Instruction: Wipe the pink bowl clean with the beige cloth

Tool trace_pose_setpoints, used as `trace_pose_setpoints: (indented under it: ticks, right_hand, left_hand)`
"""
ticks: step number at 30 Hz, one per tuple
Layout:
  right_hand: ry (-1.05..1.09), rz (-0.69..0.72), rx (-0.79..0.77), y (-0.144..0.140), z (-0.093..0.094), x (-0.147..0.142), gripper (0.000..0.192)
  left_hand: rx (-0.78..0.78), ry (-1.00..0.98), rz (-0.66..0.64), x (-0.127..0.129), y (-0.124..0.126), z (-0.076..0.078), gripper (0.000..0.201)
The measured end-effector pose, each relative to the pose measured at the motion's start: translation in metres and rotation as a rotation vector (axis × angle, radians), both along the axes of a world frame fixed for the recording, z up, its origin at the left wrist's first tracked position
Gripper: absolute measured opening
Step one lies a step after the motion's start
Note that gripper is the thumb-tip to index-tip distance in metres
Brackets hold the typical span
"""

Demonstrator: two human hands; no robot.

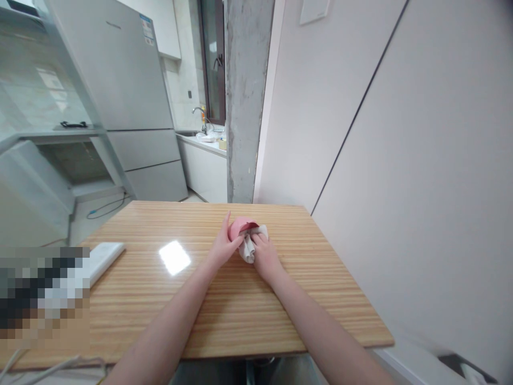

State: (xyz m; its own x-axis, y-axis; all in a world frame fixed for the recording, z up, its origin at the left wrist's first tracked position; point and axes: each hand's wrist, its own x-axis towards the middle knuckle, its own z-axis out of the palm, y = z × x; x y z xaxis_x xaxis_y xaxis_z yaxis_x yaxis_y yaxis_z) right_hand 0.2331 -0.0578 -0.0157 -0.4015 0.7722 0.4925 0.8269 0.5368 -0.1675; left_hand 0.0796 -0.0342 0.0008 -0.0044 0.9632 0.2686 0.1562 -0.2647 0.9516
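Observation:
A small pink bowl [237, 226] is tilted on its side near the far middle of the wooden table, its opening turned toward the right and toward me. My left hand [224, 247] grips it from the left, with the thumb at the near rim and a finger stretched along the far side. A crumpled off-white cloth [248, 251] is bunched at the bowl's mouth and hangs below it. Closed on that cloth, my right hand [266, 258] presses it against the inside of the bowl. Its fingertips are partly hidden by cloth and rim.
On the left of the wood-grain table [152, 315] lies a white power strip [107, 251], beside a pixelated patch. Cables [76, 362] run along the near left edge. A pale wall [401, 187] borders the right side. A grey fridge [132, 80] stands beyond the table.

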Motion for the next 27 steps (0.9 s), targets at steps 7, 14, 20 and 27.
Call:
trace_pose_setpoints:
  ticks: [7,14,20,27]
  right_hand:
    - [0.045,-0.002,-0.033,-0.001,-0.003,0.000,0.018]
    - [0.002,0.045,0.025,0.003,0.003,0.005,0.027]
    - [-0.026,0.116,-0.036,0.003,0.003,0.010,0.018]
    - [-0.024,0.152,0.007,0.002,0.001,0.003,0.016]
  left_hand:
    - [-0.004,-0.049,0.060,0.021,-0.009,-0.002,0.082]
    - [0.016,0.098,0.013,-0.002,-0.005,0.016,0.076]
    - [-0.059,0.084,0.028,-0.005,-0.003,0.020,0.074]
    - [-0.180,-0.058,0.074,0.001,-0.001,0.012,0.081]
